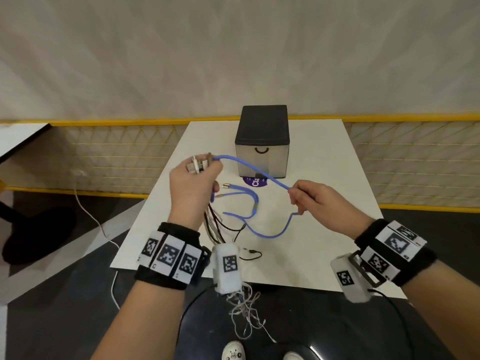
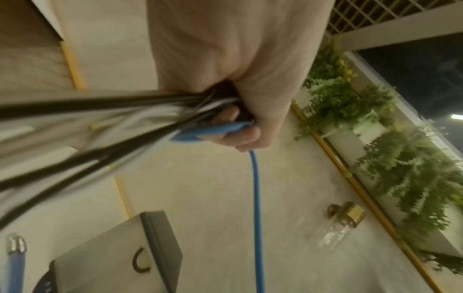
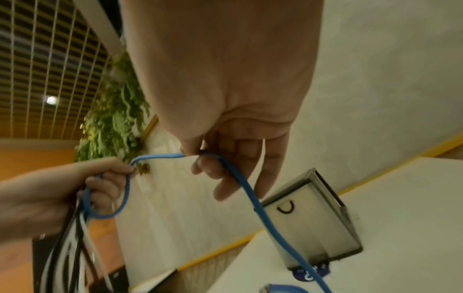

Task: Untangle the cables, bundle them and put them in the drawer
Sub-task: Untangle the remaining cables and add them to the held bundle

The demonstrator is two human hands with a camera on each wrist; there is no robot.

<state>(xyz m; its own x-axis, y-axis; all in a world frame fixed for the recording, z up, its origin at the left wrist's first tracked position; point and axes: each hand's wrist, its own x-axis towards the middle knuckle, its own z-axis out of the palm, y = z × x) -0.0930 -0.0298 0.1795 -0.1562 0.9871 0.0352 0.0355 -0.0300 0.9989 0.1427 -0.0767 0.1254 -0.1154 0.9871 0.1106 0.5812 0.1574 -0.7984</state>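
Black and white cables (image 1: 213, 227) are gripped in the left hand (image 1: 192, 183), while the blue cable (image 1: 259, 175) is pinched by the right hand (image 1: 319, 201) over the table (image 1: 324, 242). Bundling looks half done; drawer (image 1: 262, 157) is kept shut.

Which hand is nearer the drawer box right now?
Left, narrowly. The left hand, gripping the cable bundle, sits just left of the drawer box, level with its front. The right hand, pinching the blue cable, is nearer the person, to its right.
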